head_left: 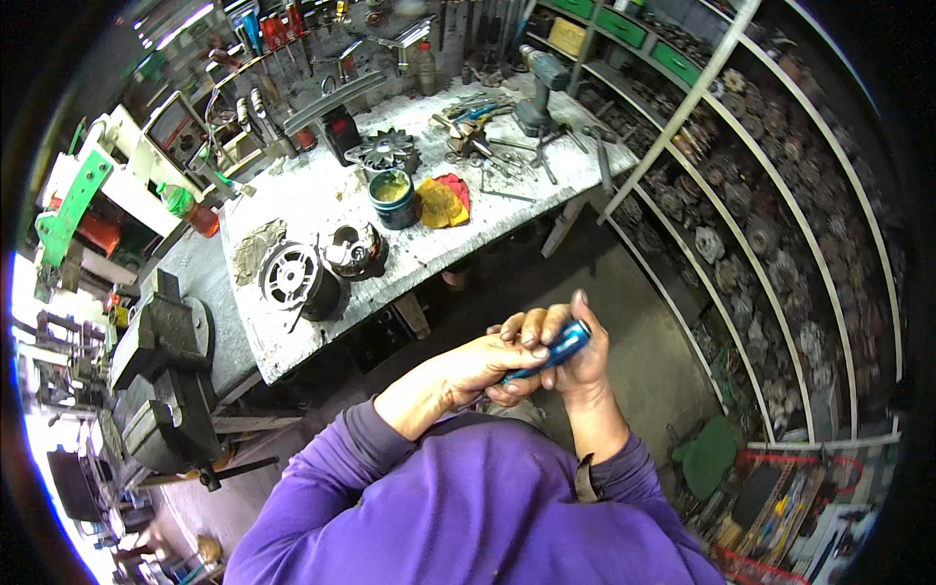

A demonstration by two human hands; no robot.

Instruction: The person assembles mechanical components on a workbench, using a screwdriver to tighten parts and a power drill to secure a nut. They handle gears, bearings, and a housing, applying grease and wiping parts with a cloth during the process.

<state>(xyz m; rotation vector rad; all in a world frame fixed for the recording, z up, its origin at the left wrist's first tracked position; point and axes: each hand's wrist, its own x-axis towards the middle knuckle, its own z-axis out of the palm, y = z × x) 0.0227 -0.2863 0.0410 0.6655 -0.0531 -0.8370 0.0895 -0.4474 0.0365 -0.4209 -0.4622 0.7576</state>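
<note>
In the head view, I see a smooth, glossy blue cylinder with a darker, blunt end, held in the air before the near edge of a rough, white-topped, stained workbench. Its long axis slants, roughly parallel to that edge; the broad end points toward the bench's right end, the other toward its left, partly hidden by fingers.

The left hand closes on the cylinder, its thumb pressed along the side. The right hand cups the broad end, its thumb sticking up and apart. Grimy fingers curl together over the cylinder's far side; I cannot tell for certain which hand each belongs to.

On the bench's left part I find a round metal housing with a spoked face. Toward its middle stand a dark round tub of yellowish paste and, touching or just beside it, a crumpled yellow-and-red cloth. Behind the tub lies a dark, toothed metal rotor. Near the bench's far right corner stands a teal-and-black cordless drill.
</note>
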